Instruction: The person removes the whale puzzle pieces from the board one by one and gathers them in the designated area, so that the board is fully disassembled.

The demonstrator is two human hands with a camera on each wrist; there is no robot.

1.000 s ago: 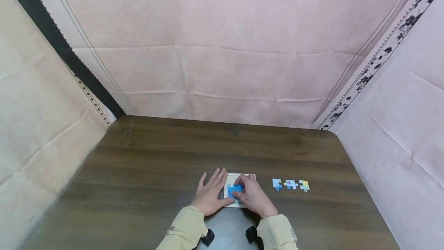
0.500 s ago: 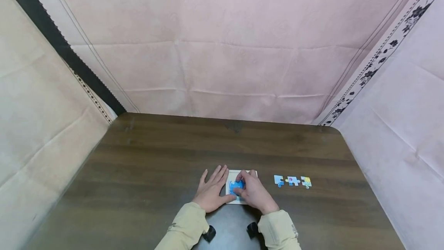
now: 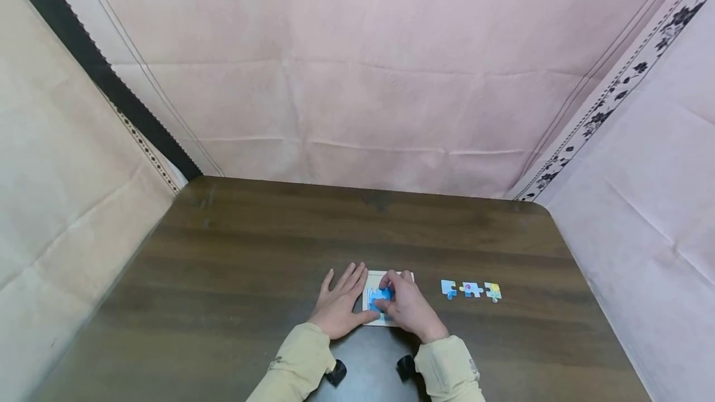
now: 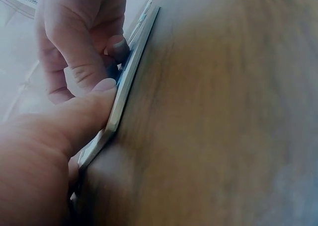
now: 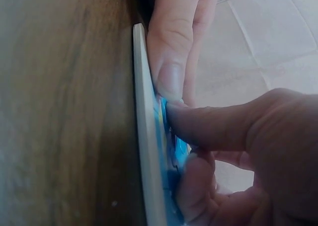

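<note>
A thin, pale-framed puzzle board [image 3: 375, 275] lies on the table between both hands. My left hand [image 3: 339, 304] rests beside its left edge with fingers spread, and the thumb presses the board's near left corner. Over the board, my right hand [image 3: 412, 308] pinches a blue puzzle piece [image 3: 382, 294] between thumb and fingers. In the right wrist view this blue piece [image 5: 182, 147] sits at the board's surface, partly covered by the fingers; I cannot tell whether it is seated. The wrist views show the board's edge [image 4: 130, 77] low against the wood.
Three loose puzzle pieces lie in a row to the right: a blue one [image 3: 449, 288], a blue and white one [image 3: 472, 290] and a yellow and blue one [image 3: 493, 291]. The dark wooden table [image 3: 251, 247] meets pale cloth walls [image 3: 357, 110].
The head view has shifted slightly, so the scene sits a little higher. Both hands stay in nearly the same place on the board.
</note>
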